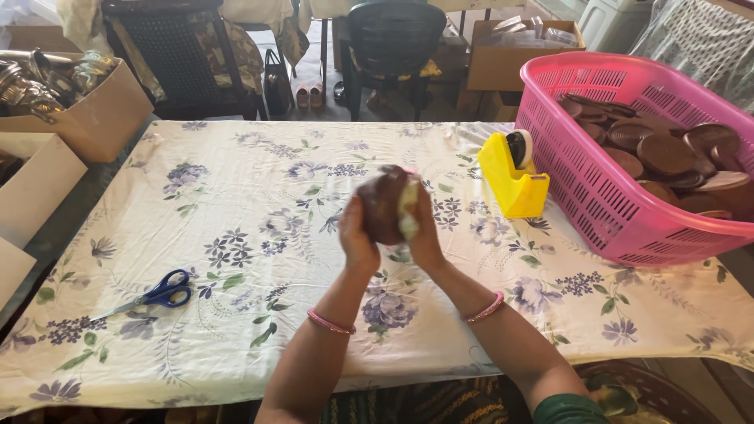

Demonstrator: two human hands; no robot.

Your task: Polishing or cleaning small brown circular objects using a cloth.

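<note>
While both hands are raised above the middle of the floral tablecloth [236, 188], a round brown wooden piece [382, 208] is clasped between them: the left hand [357, 235] is cupped around one side, the right hand [424, 232] is pressed against the other with a pale wrapping [408, 208] (blurred, so its kind cannot be told). A firm, even grip would likely keep the wrapping smooth. Just right, a yellow tape dispenser [514, 177] is set beside a pink basket [597, 196] of similar brown discs [667, 153]. Blue-handled scissors [161, 294] lie well apart, left.
</note>
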